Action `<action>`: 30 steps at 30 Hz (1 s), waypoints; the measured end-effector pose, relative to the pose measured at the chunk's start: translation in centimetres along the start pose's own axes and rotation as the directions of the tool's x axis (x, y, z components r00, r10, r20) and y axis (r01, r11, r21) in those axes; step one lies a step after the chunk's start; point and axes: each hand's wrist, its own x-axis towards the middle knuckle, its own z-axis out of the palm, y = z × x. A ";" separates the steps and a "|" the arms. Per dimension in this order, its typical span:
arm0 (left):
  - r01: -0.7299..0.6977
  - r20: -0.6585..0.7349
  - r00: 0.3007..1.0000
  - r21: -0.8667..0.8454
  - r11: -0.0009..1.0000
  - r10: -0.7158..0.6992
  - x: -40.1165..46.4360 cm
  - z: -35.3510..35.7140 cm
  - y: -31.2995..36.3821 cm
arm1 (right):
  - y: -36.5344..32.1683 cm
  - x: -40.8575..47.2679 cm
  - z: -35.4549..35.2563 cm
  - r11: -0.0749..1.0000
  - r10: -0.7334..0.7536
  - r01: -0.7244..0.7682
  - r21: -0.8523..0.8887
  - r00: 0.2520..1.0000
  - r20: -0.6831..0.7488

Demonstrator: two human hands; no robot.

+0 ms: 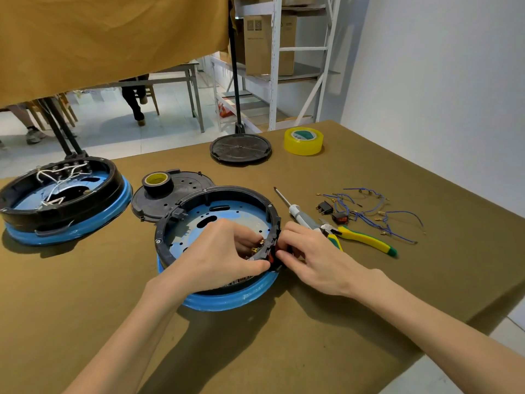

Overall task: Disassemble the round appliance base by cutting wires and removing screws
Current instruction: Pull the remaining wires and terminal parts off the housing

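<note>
The round appliance base [224, 211], a black ring on a blue metal pan, lies in front of me on the brown table. My left hand [218, 257] reaches inside the ring at its right rim, fingers on brass terminals of a switch. My right hand [309, 257] presses from outside on the same spot, pinching the red and black switch [273, 258] set in the rim. A grey-handled screwdriver [295, 210] and yellow-green pliers [363, 237] lie just right of the base. Neither hand holds a tool.
A second base [62, 200] with white wires sits at the left. A black cover [170, 200] with a tape roll [157, 182] lies behind, another black cover [241, 149] and yellow tape [303, 141] farther back. Cut blue wires and switches [369, 214] lie right. The table's edge runs close at the right.
</note>
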 end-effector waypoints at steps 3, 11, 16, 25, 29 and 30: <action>-0.006 -0.006 1.000 0.002 1.000 0.006 0.0 0.2 -0.1 | 0.1 -0.3 0.4 1.000 -0.007 0.008 0.021 0.999 -0.041; -0.051 0.018 0.998 -0.086 0.995 0.053 -0.3 0.1 -0.2 | 0.3 -0.3 0.9 0.998 0.036 -0.030 0.048 0.988 -0.148; -0.069 0.032 0.997 -0.101 0.992 0.072 -0.2 -0.1 -0.1 | 0.7 0.2 0.5 0.999 -0.026 0.030 0.036 0.993 -0.117; -0.053 -0.037 0.998 -0.058 0.997 0.051 -0.3 0.0 -0.4 | 1.5 0.2 1.6 0.993 -0.091 0.104 0.048 0.973 -0.210; -0.069 -0.011 0.998 -0.047 0.996 0.069 -0.3 0.0 -0.4 | 1.7 0.2 1.9 0.991 -0.115 0.129 0.046 0.966 -0.230; -0.070 -0.007 0.998 -0.049 0.996 0.070 -0.3 0.0 -0.4 | 1.7 0.2 1.9 0.991 -0.116 0.130 0.045 0.967 -0.227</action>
